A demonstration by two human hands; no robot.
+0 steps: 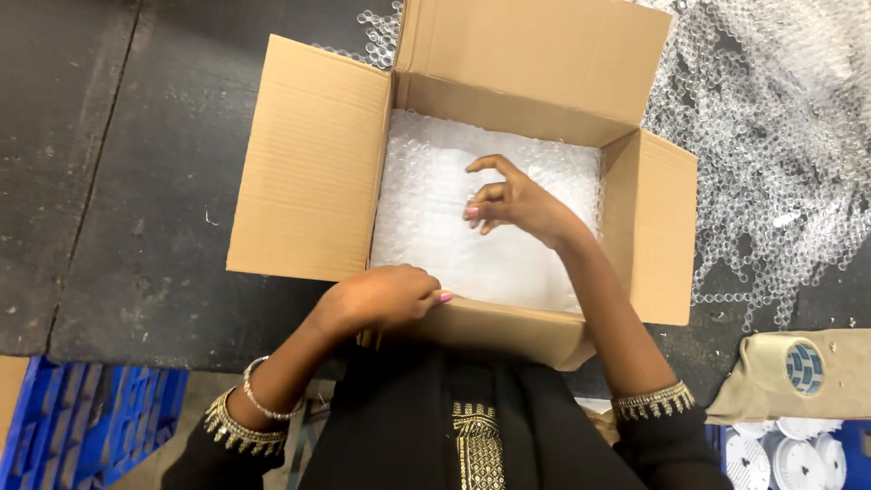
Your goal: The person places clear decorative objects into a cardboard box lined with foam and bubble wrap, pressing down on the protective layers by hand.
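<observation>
The right hand (517, 201) hovered open-fingered just above the white bubble-wrap lining (435, 227) inside the open brown cardboard box (308, 163), while the left hand (386, 299) gripped its near flap (508, 331)

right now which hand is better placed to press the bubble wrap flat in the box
Right. The right hand is already inside the cardboard box, fingers on the bubble wrap. The left hand grips the near flap outside the lining.
</observation>
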